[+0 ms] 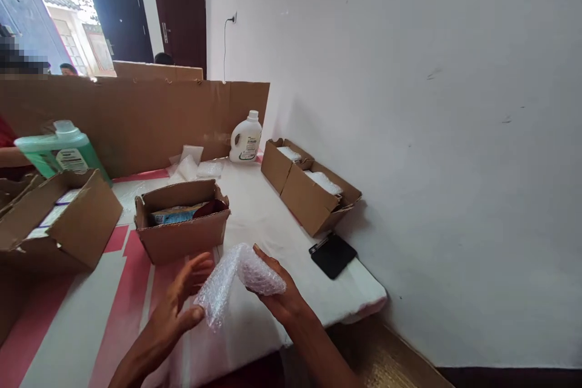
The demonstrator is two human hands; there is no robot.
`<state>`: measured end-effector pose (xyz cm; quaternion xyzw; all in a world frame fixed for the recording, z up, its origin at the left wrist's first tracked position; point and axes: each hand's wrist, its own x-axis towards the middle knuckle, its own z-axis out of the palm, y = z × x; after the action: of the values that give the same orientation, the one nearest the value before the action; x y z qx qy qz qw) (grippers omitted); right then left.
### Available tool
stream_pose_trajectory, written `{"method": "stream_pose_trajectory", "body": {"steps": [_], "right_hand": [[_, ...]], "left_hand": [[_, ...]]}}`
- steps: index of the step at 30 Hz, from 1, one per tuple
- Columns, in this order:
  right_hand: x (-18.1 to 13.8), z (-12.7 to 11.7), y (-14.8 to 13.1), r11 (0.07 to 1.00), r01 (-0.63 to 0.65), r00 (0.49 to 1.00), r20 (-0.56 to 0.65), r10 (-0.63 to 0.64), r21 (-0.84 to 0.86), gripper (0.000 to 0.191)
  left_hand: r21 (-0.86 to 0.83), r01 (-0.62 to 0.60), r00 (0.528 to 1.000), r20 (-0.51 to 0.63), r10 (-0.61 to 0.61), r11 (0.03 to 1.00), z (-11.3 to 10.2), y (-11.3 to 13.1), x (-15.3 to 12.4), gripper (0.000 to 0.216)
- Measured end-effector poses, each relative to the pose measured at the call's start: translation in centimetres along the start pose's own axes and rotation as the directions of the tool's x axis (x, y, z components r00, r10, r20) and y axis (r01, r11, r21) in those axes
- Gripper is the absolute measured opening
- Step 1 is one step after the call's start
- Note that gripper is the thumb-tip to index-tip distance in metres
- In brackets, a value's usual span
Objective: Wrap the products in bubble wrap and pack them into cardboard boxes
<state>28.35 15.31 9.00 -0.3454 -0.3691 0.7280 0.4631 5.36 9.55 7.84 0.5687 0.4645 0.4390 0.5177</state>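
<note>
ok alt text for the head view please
A right hand grips a folded sheet of clear bubble wrap over a white and pink table, the open left hand at its lower end. Behind are open brown cardboard boxes, a green plastic bottle and a white plastic jug.

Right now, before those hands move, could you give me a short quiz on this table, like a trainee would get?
1. True or false: the right hand grips the bubble wrap.
2. The bottle standing nearest the white wall is: A white, B green, C red?
3. What colour is the flat object lying at the right edge of the table?
Key: 1 true; 2 A; 3 black.
</note>
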Motion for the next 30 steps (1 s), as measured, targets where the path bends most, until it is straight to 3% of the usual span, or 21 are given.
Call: {"method": "stream_pose_trajectory", "body": {"steps": [3, 6, 9, 12, 14, 17, 21, 22, 24, 27, 30], "right_hand": [[0.0, 0.6, 1.1, 0.988, -0.125, 0.992, 0.006, 0.125, 0.094, 0.045], [-0.4, 0.3, 0.7, 0.989, -0.146, 0.989, 0.041, 0.145, 0.004, 0.044], [-0.8, -0.3, -0.4, 0.984, -0.134, 0.984, 0.098, 0.146, -0.114, 0.039], [-1.2, -0.7, -1.0, 0.972, -0.102, 0.977, 0.162, 0.138, -0.21, 0.036], [-1.4, -0.8, -1.0, 0.964, -0.069, 0.97, 0.207, 0.125, -0.257, 0.034], [-1.8, -0.6, -0.7, 0.938, 0.038, 0.98, 0.195, 0.032, -0.344, 0.031], [-2.5, -0.5, -0.7, 0.755, 0.268, 0.963, 0.13, -0.238, -0.599, 0.016], [-2.7, -0.5, -0.7, 0.705, 0.296, 0.952, 0.138, -0.274, -0.644, 0.013], [-3.2, -0.8, -0.6, 0.665, 0.3, 0.951, 0.159, -0.265, -0.684, 0.01], [-3.7, -1.4, 0.3, 0.708, 0.235, 0.97, 0.205, -0.13, -0.666, 0.009], [-3.2, -2.0, 1.8, 0.732, 0.168, 0.978, 0.203, -0.042, -0.66, 0.016]], "left_hand": [[0.026, 0.16, 0.985, -0.074, -0.157, 0.987, 1.2, 1.0, -1.7, 0.071], [0.057, 0.172, 0.977, -0.137, -0.164, 0.983, 1.4, 1.0, -2.1, 0.055], [0.231, 0.098, 0.972, -0.23, -0.044, 0.968, 0.4, 0.3, -1.9, 0.041], [0.465, -0.054, 0.945, -0.261, 0.195, 0.884, -1.1, -0.5, -1.8, 0.03], [0.618, -0.148, 0.895, -0.247, 0.37, 0.772, -1.8, -0.5, -1.9, 0.031], [0.801, -0.218, 0.778, -0.202, 0.595, 0.557, -2.1, 0.4, -2.2, 0.04], [0.925, -0.228, 0.599, -0.112, 0.793, 0.303, -1.6, 1.3, -3.1, 0.038], [0.938, -0.214, 0.577, -0.103, 0.81, 0.272, -1.6, 1.1, -3.5, 0.034], [0.942, -0.183, 0.593, -0.123, 0.796, 0.281, -1.8, -0.2, -4.2, 0.024], [0.932, -0.121, 0.68, -0.172, 0.713, 0.341, -2.9, -3.5, -5.4, 0.017], [0.956, -0.068, 0.766, -0.133, 0.629, 0.284, -4.5, -6.3, -6.6, 0.021]]}}
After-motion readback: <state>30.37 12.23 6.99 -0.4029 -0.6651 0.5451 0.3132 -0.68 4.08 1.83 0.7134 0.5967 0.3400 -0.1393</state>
